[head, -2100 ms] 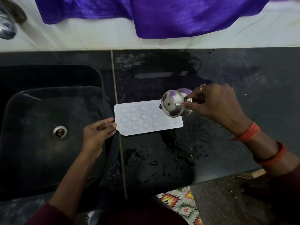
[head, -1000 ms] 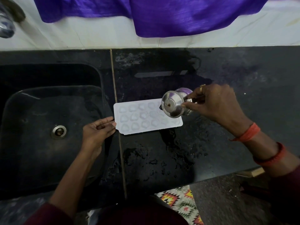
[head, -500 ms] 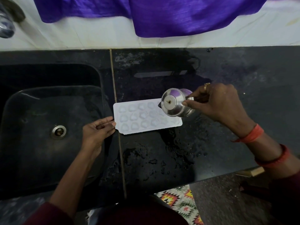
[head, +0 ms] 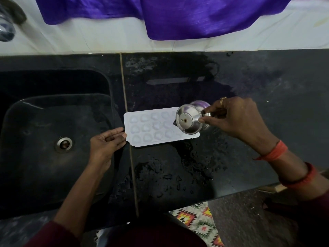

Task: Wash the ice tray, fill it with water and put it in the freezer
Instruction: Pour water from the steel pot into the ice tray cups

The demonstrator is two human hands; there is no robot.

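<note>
A white ice tray (head: 153,127) lies flat on the wet black counter (head: 267,82), just right of the sink. My left hand (head: 106,144) touches the tray's left edge with straight fingers. My right hand (head: 235,118) grips a small steel cup (head: 189,120) by its rim, tipped on its side with its base toward me, over the tray's right end. The tray's right cells are hidden under the cup.
A black sink (head: 53,139) with a steel drain (head: 63,144) fills the left. A tap (head: 7,29) shows at top left. Purple cloth (head: 178,15) hangs over the white wall. Water puddles lie on the counter near its front edge; a patterned mat (head: 197,221) is on the floor.
The cup has tipped slightly further in my right hand over the tray's right end. My left hand and the tray have stayed in place.
</note>
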